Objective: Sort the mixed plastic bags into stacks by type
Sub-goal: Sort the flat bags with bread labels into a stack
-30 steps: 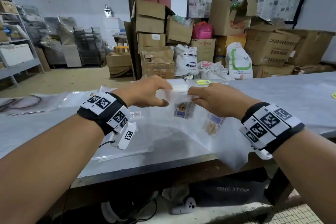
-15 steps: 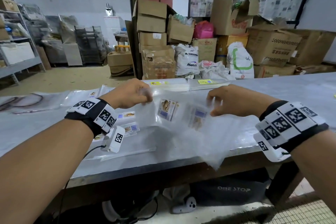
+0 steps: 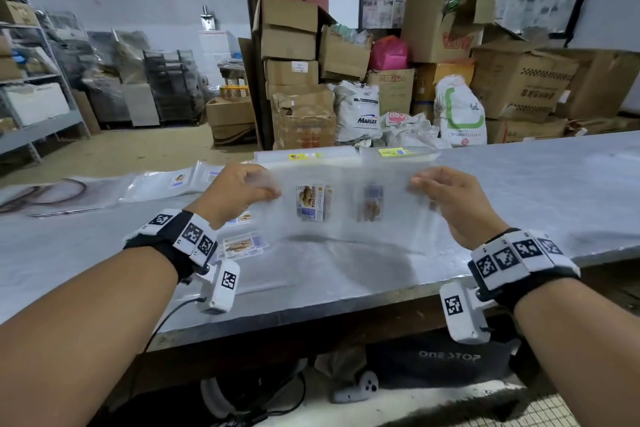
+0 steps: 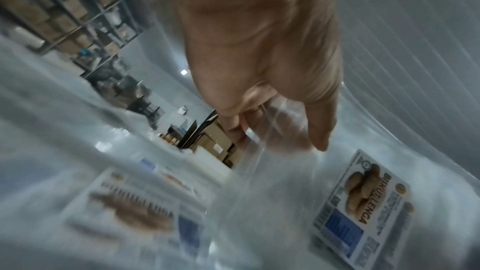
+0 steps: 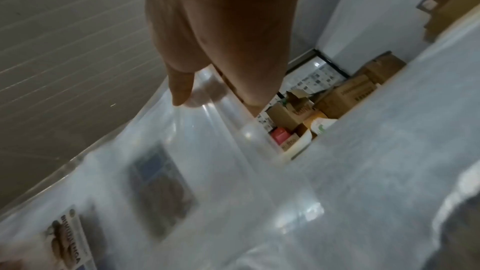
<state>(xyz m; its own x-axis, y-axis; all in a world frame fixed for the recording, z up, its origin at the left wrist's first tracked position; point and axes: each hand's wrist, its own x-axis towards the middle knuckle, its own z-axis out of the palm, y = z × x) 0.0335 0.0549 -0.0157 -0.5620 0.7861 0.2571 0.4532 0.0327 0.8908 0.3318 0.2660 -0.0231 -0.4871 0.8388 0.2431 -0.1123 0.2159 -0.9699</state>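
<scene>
Head view: left hand and right hand pinch clear bags taut

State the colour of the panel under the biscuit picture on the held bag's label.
Blue, on the label; clearest in the left wrist view.

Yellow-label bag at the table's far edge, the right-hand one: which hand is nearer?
Right. The right hand pinches the held clear bags just this side of the yellow-label bag; the left hand grips their opposite corner, further off to the left.
</scene>
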